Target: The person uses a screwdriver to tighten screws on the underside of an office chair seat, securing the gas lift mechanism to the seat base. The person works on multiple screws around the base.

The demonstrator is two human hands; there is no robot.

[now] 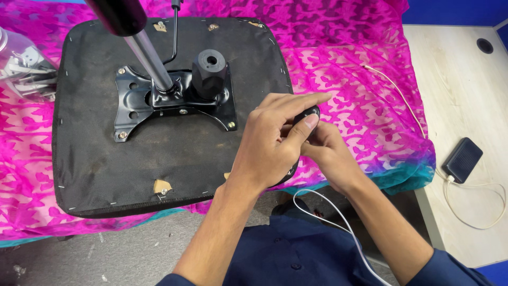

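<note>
Head view, items left to right. Upturned chair seat (106,159), black fabric underside, on pink patterned cloth (360,106); black metal mounting plate (159,103) bolted on, chrome gas cylinder (151,61) rising from it. My left hand (270,140) and right hand (330,156), close together at the seat's right edge, both pinching one small black part (307,114). Far right: black power adapter (462,160) with pale cable on wooden floor.

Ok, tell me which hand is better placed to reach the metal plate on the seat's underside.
Left. The left hand lies over the upturned seat, nearer the metal plate. The right hand sits beyond the seat's edge, behind the small black part both hands grip.
</note>
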